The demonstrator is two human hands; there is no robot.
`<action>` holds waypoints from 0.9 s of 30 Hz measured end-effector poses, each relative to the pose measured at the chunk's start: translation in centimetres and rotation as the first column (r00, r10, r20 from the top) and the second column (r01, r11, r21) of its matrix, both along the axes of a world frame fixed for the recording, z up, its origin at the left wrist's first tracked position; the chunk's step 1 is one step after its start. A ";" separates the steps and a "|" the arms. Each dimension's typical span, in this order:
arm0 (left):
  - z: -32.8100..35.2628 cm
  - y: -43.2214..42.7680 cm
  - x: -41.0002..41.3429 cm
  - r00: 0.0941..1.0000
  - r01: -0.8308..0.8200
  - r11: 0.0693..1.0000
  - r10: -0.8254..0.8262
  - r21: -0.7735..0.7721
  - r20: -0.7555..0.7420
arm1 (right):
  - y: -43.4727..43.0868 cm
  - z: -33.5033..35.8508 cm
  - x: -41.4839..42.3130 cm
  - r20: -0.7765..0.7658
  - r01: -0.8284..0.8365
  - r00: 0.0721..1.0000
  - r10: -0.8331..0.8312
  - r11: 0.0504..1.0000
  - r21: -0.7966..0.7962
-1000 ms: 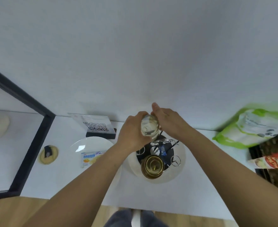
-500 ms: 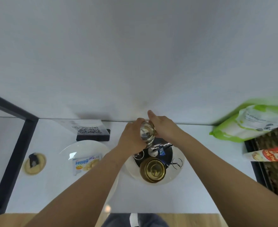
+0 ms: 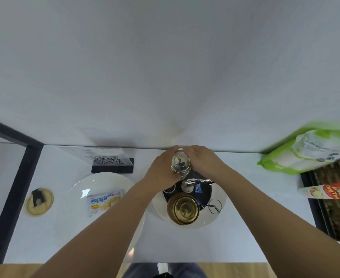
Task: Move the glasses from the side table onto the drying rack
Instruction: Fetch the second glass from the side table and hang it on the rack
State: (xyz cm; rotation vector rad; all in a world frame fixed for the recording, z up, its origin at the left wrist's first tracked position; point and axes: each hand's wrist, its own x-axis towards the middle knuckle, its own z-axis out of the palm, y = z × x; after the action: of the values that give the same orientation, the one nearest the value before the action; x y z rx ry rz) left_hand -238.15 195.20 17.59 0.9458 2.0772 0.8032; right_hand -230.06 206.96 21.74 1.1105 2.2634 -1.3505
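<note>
1. Firmly gripping a clear glass (image 3: 180, 163) at frame centre with left hand (image 3: 163, 170) and right hand (image 3: 203, 160), fingers curled round it.
2. Lower it straight onto a free wire peg (image 3: 215, 206) of the drying rack (image 3: 205, 223) just below, clear of the amber glass (image 3: 183, 208).
3. Barely shifted from half a second earlier.

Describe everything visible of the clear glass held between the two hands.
The glass is clear, colourless and round, seen end-on from above. The left hand and right hand grip its opposite sides, fingers curled round it. It is held over the far edge of the rack, near the wall; a dark shape shows through it.
</note>
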 end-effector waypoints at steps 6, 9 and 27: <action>0.0 -0.4 0.0 1.000 0.017 0.999 -0.017 -0.031 0.003 | 0.0 0.5 0.2 0.098 -0.108 0.991 0.094 0.982 0.152; 0.3 -0.7 0.1 1.000 -0.006 0.999 0.006 -0.040 -0.015 | -0.1 1.5 0.9 0.081 -0.116 0.991 0.102 0.976 0.185; 14.0 -23.8 0.9 0.643 -0.677 0.684 0.730 0.272 -0.233 | -11.7 10.5 -3.8 -0.411 -0.326 0.815 0.409 0.909 0.259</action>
State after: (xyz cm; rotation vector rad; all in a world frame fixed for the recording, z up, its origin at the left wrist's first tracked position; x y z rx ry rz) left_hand -237.22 171.44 31.63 0.2959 2.7637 1.2970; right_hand -233.85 195.25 32.20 0.3615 2.7928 -1.3679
